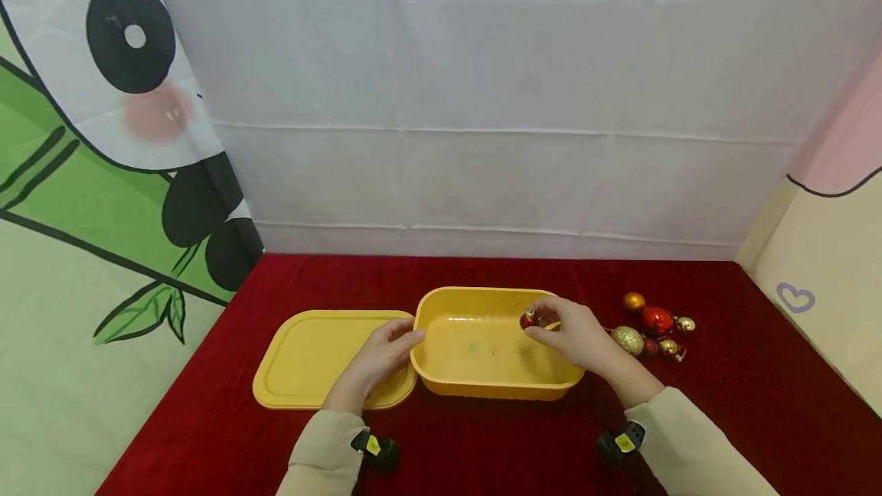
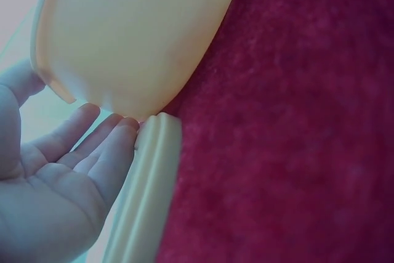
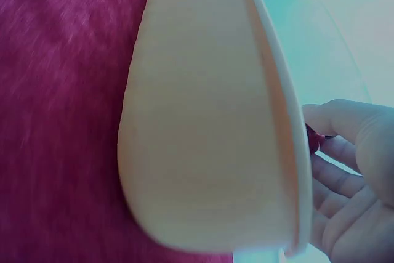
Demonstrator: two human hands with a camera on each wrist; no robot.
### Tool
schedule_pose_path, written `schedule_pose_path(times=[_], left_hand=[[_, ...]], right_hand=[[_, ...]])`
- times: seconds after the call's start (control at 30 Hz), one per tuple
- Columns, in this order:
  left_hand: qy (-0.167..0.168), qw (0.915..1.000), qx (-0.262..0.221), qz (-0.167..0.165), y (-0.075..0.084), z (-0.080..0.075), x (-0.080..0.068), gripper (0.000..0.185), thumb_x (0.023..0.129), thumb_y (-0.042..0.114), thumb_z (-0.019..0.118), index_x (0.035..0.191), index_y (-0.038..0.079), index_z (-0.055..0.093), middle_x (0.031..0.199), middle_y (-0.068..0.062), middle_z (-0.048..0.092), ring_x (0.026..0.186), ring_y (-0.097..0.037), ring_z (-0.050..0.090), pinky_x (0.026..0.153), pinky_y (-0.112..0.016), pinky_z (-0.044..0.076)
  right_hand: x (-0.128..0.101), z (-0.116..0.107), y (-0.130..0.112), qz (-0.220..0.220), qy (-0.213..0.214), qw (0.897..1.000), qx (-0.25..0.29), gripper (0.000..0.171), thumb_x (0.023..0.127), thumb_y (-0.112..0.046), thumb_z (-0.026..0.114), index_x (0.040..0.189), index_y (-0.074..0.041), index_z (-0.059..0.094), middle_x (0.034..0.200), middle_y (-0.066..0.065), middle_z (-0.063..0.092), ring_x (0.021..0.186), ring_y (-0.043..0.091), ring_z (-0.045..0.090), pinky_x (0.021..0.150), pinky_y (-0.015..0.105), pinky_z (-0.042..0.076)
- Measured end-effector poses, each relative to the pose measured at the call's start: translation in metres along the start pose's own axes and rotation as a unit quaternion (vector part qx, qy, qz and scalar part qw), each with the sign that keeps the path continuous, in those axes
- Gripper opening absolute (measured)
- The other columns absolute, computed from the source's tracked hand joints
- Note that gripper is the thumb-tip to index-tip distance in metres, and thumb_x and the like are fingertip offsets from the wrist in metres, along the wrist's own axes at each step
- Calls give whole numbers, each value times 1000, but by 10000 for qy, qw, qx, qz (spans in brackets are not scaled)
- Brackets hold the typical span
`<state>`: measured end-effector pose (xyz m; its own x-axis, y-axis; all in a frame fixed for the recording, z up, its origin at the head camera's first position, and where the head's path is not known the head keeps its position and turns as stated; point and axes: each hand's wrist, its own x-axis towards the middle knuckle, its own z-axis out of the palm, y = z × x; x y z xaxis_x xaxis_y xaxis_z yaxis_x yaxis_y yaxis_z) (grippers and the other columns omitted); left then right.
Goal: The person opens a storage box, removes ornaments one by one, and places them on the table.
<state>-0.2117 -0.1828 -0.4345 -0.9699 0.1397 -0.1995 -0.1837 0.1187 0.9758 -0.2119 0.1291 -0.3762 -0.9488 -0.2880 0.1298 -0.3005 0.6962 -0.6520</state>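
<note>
A yellow plastic tub (image 1: 482, 385) stands on the red cloth, its inside bare. My right hand (image 1: 575, 335) hovers over the tub's right end and pinches a small red ornament (image 1: 527, 320) between thumb and fingers. In the right wrist view the tub's outer wall (image 3: 203, 121) fills the frame, with my fingers (image 3: 345, 183) beyond its rim and a sliver of the red ornament (image 3: 315, 141). My left hand (image 1: 386, 350) lies with straight fingers on the yellow lid (image 1: 303, 358) and touches the tub's left wall (image 2: 129, 35). The lid's rim (image 2: 151, 170) runs beside my fingers (image 2: 92, 146).
A cluster of gold and red baubles (image 1: 654, 327) lies on the red cloth (image 1: 758, 373) right of the tub. A white backdrop stands behind, a panda-print sheet at the left and a cream panel at the right.
</note>
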Motion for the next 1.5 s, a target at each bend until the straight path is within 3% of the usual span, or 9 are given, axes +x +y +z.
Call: schedule_pose_path(times=[0.43,0.63,0.87,1.23,1.5], left_hand=[[-45,9999,140,48,1,-3,5,50,95,25,57,136,0,46,134,-19,51,111,-22,58,95,-34,51],[18,9999,111,1,-3,1,3,50,96,26,56,138,1,45,136,-19,50,114,-23,57,96,-33,51],[45,9998,213,-16,-5,2,-2,51,97,28,54,139,1,43,139,-20,48,120,-29,55,98,-35,50],[57,9993,375,-21,-2,1,-4,53,97,30,54,139,2,43,139,-19,48,120,-28,54,97,-34,50],[27,9992,409,-38,-5,5,-1,52,97,30,53,140,2,42,140,-19,47,122,-28,53,100,-36,48]], right_hand=[[-17,-30,20,-6,378,9992,-95,26,86,-21,70,107,-7,63,98,8,69,88,21,65,73,34,57],[-29,-39,42,222,650,9976,-102,32,87,-21,69,113,-5,61,104,13,68,92,27,66,79,42,57],[-40,-51,67,378,846,9956,-145,30,87,-20,69,110,-3,60,105,18,66,94,33,66,78,46,56],[-50,-73,100,902,1004,9882,-724,31,88,-26,68,107,-4,58,98,20,68,90,33,64,64,31,46],[-55,-72,122,1200,961,9849,-789,30,87,-25,68,105,-3,58,93,19,68,73,17,61,57,27,44]])
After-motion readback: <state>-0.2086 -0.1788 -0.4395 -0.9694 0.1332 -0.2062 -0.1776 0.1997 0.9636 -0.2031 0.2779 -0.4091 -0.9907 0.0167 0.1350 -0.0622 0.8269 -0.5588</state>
